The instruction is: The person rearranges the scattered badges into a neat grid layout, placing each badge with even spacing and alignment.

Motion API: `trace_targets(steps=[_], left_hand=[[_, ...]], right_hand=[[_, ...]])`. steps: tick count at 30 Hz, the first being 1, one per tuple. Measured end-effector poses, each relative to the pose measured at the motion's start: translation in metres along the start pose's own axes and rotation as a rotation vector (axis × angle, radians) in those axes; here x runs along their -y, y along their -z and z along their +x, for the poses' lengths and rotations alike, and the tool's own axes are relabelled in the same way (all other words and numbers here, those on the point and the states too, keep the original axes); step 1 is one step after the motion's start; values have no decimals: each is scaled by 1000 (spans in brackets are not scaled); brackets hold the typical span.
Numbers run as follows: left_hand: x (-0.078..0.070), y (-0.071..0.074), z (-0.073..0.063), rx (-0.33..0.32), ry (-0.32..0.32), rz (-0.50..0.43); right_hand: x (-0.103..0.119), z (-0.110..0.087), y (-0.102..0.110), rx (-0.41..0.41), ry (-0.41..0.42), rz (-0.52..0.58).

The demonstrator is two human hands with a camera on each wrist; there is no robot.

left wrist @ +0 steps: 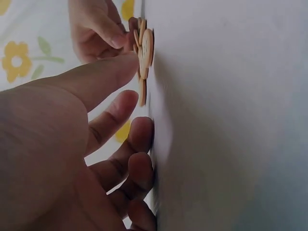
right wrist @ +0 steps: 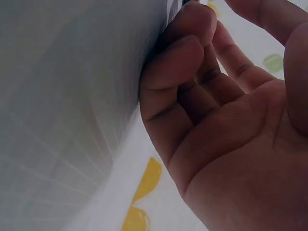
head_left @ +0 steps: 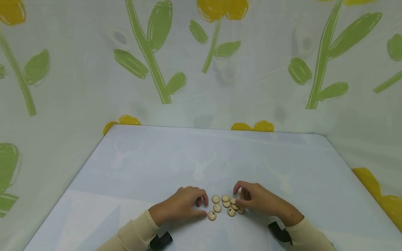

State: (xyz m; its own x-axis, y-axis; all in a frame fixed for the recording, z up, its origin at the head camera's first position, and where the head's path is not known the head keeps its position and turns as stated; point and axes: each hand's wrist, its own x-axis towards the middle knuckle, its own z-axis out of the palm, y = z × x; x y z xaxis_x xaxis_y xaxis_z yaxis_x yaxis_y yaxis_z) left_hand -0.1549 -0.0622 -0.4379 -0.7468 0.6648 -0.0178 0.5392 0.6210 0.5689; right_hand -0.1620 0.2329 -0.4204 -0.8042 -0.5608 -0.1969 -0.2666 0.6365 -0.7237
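Note:
Several round wooden buttons lie on the table in two groups. Three of them, including a nearest button (head_left: 211, 215), form a loose column on the left. The rest, such as an upper button (head_left: 225, 198), overlap in a small pile on the right. My left hand (head_left: 185, 205) rests beside the column, fingers loosely bent and thumb tip right at the nearest button. In the left wrist view the buttons (left wrist: 147, 48) appear edge-on beyond the thumb. My right hand (head_left: 259, 198) is at the pile's right side, thumb over its edge and index finger arched apart from it, partly covering some buttons.
The pale table (head_left: 163, 153) has faint deer-head prints. Behind and beside it hangs a white cloth (head_left: 251, 90) with green stems and yellow flowers. A black strap (head_left: 161, 241) is on the left wrist and another black strap (head_left: 279, 232) on the right.

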Motion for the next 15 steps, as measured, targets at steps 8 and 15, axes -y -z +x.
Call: trace_targets(steps=[8,15], left_hand=[[-7,-4,-3,13,-34,25],[-7,-5,-4,-1,-63,73]], right_hand=[[-3,1,-6,26,36,-34],[1,1,-8,10,12,-49]])
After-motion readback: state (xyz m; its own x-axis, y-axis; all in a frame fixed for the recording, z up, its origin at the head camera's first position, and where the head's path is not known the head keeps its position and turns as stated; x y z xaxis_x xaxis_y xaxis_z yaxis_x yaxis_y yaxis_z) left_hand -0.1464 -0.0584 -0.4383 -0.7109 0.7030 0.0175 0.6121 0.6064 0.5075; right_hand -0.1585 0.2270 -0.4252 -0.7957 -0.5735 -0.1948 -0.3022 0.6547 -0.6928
